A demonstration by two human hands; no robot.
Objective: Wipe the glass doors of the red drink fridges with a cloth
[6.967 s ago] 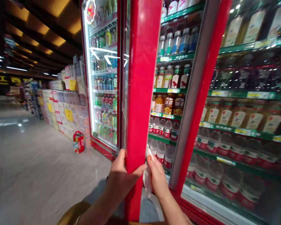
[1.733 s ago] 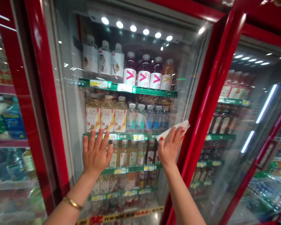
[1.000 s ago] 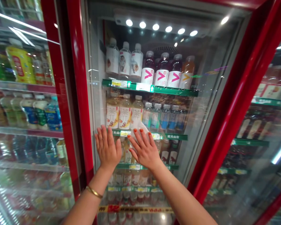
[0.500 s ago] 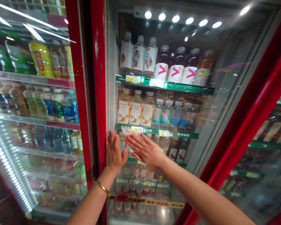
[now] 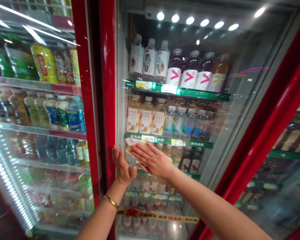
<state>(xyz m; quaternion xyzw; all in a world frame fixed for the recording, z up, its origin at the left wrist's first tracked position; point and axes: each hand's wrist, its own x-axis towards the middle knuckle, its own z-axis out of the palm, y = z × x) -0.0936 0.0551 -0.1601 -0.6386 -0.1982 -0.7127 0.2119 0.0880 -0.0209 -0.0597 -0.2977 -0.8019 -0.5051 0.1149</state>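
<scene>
My right hand (image 5: 153, 160) lies with its fingers stretched out over a white wiping cloth (image 5: 135, 142), holding it pressed to the glass door (image 5: 202, 206) of a drinks fridge. Part of the cloth is hidden under the palm and fingers. Just left of it, my left hand (image 5: 123, 165) is raised with fingers extended and slightly bent, nothing in them. It sits at the door's inner edge beside the red frame (image 5: 107, 100); whether it touches the frame I cannot tell. A gold bangle (image 5: 111, 201) circles the left wrist.
Behind the glass, bottles with white labels (image 5: 147, 120) stand on shelves with green price strips (image 5: 202, 95). A second fridge with lit shelves (image 5: 40, 128) is on the left. A slanting red frame (image 5: 260, 123) borders the door on the right. A printed yellow strip (image 5: 160, 216) crosses low down.
My right hand and the cloth have slid a little to the left across the glass. My left hand has dropped slightly, and its fingers are more bent.
</scene>
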